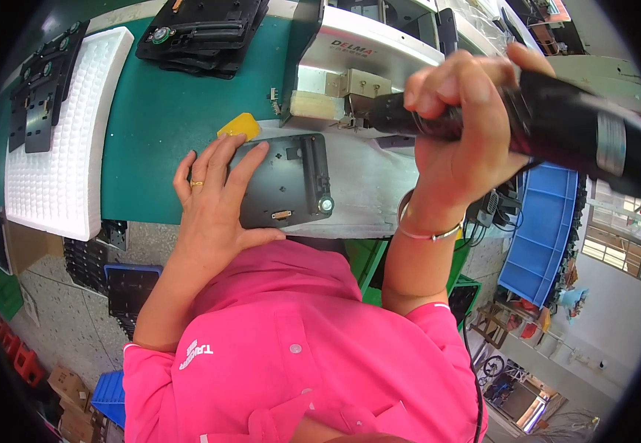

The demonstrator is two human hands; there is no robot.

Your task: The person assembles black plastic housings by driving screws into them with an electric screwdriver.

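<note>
My right hand (468,111) is wrapped round a black electric screwdriver (579,125), raised at the right. The narrow end of the screwdriver points left, beside the metal outlet block (365,85) of a screw feeder (372,48); whether it touches cannot be seen. A dark flat panel (280,181) lies on the bench in front of me, with a round dial-like part and a small connector near its near edge. Across its left side my left hand (217,192) lies open, fingers spread and thumb at the near edge. A yellow piece (239,127) sits by its fingertips.
Several similar dark panels (209,33) are stacked at the back of the green bench (143,133). On the left, more panels lie on a white foam sheet (62,148). A blue crate (538,232) stands at the right. Cables (494,210) hang near my right forearm.
</note>
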